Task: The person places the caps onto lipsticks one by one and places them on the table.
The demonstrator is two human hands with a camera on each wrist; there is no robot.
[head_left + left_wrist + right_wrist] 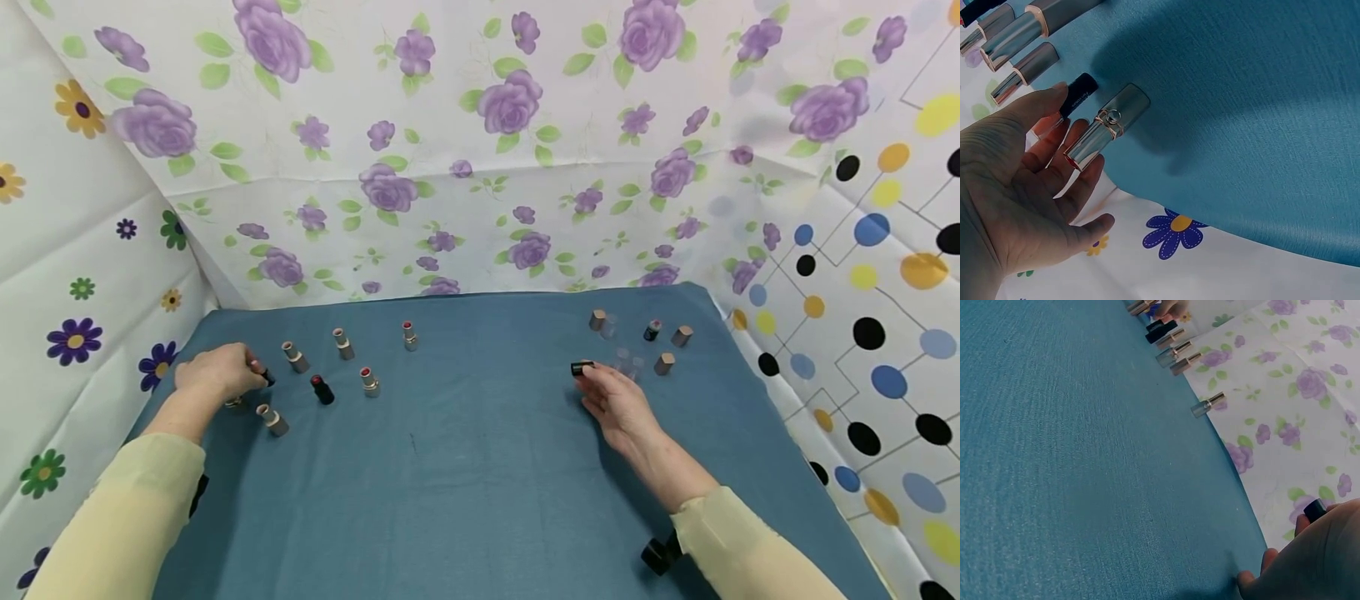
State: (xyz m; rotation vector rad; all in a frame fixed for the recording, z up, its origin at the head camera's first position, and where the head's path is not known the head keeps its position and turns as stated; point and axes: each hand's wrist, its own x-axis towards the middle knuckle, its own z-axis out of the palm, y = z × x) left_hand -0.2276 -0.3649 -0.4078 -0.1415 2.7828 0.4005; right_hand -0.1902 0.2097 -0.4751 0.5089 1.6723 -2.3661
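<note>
At the left side of the cloth, my left hand (217, 371) pinches a black lipstick tube (1079, 94) between thumb and fingers. Close beside it in the left wrist view stands a grey-and-gold lipstick (1110, 122), mostly behind my hand in the head view. Around this hand are more uncapped lipsticks: a grey one (272, 419) nearer me, another grey one (295, 357) farther back, and a black one (322, 390) with a red tip. Over on the right, my right hand (618, 404) holds a small black cap (581, 368) by the fingertips, above the cloth.
Farther along the left group stand three more lipsticks, one (409, 336) set apart. Behind my right hand are brown caps (664, 363), clear caps (609, 327) and a small black piece (652, 330). The blue cloth (465, 467) meets flowered sheets (510, 167) at its back.
</note>
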